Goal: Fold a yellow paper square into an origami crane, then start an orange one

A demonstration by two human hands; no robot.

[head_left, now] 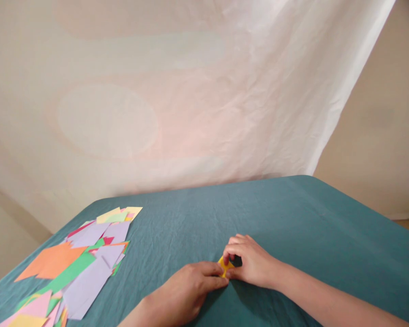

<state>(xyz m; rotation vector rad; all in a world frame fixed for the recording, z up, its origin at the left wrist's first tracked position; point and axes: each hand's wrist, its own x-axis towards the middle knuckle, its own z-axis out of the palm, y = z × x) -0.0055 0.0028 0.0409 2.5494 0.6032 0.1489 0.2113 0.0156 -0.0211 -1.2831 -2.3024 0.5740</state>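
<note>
A small piece of yellow paper (222, 262) lies on the teal cloth near the table's front, between my two hands. My left hand (194, 286) comes from the lower left, and its thumb and fingertips pinch the paper's left side. From the right, my right hand (250, 261) curls over the paper, with the fingers bent and the thumb at its lower right edge. My fingers cover much of the paper, so its full shape is hidden.
A loose pile of coloured paper sheets (88, 277) spreads over the left side of the table (177, 218), in lilac, orange, green, pink and yellow. Behind the table hangs a pale, creased cloth (197, 113). The table's right edge slopes down towards the lower right.
</note>
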